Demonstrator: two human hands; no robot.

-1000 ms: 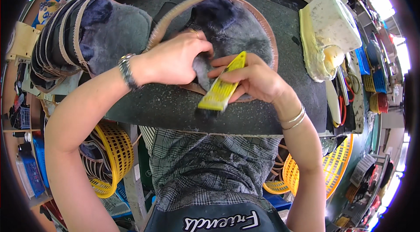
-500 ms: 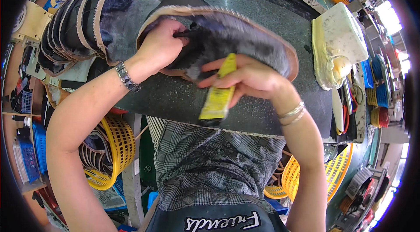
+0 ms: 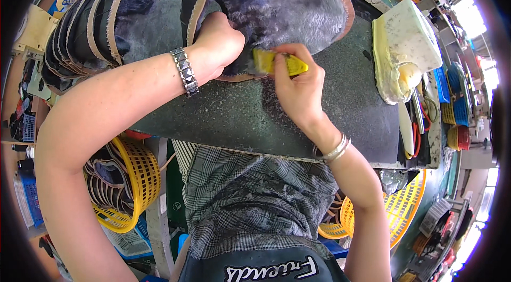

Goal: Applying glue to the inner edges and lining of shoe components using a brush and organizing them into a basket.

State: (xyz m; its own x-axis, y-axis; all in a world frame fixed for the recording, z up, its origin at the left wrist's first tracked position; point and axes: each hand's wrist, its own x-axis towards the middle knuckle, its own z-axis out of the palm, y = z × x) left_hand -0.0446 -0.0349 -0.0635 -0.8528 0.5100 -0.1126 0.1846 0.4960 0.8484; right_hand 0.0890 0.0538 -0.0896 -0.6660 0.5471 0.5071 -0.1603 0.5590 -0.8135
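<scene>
A fur-lined shoe piece with a tan stitched rim lies on the dark tabletop, its grey fuzzy lining facing up. My left hand is closed inside its left end, gripping the piece; the fingertips are hidden. My right hand holds a flat yellow hand tool, whose exact kind I cannot tell. Blurred by motion, the tool's left end is against the lining near the close edge. A row of similar fur-lined pieces leans together at the left.
A whitish box with a yellowish coating stands on the table's right side, beside a pale-handled tool. Grey dust covers the dark tabletop. Below the edge hang yellow baskets, one at left and more at right.
The shoe piece has swung away from me and its lining faces up more fully. My right hand has turned the yellow tool and brought it against the lining. My left wrist has shifted right.
</scene>
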